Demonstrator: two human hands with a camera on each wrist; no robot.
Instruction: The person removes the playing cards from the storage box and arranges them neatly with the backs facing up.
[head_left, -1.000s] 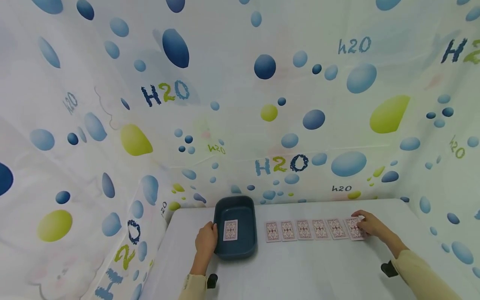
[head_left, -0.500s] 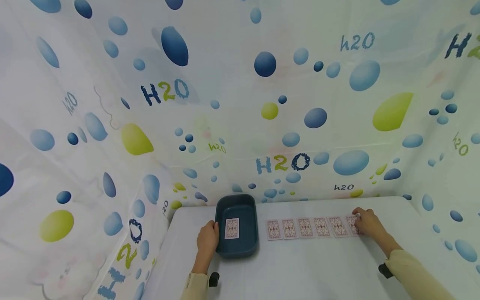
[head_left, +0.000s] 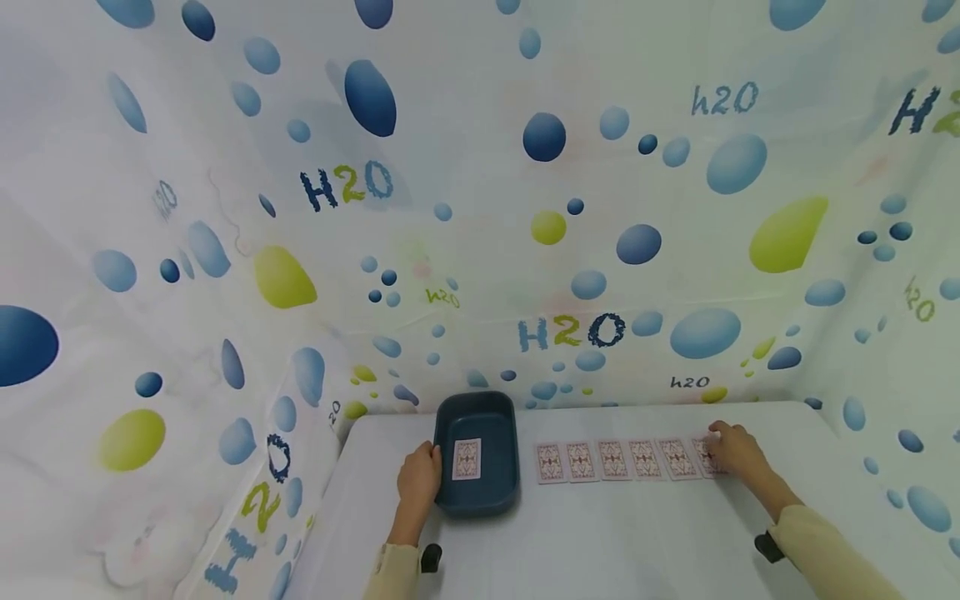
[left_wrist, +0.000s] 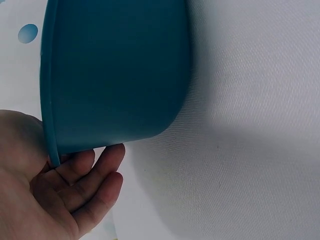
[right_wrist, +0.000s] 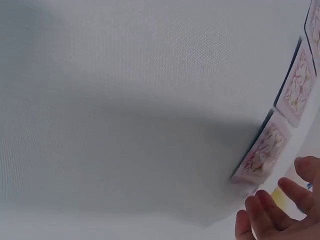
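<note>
My left hand (head_left: 419,477) grips the left wall of a dark teal plastic basin (head_left: 477,505). In the left wrist view, the fingers (left_wrist: 107,162) bend under the basin's outer wall, and the thumb side is hidden behind the rim. One patterned playing card (head_left: 467,459) lies back-up inside. Several more playing cards (head_left: 612,460) lie back-up in a row to the basin's right. Over the rightmost card (right_wrist: 262,150) is my right hand (head_left: 738,456), covering part of it in the head view. The right wrist view shows its loosely bent, spread fingers right at that card's edge.
White cloth covers the table (head_left: 600,542). A white curtain (head_left: 465,108) printed with blue and green drops rises behind it and along both sides. A black strap piece (head_left: 768,547) sits at the right sleeve cuff.
My right hand has shifted slightly left and covers more of the rightmost card. The left hand stays on the basin. The head view has shifted a little.
</note>
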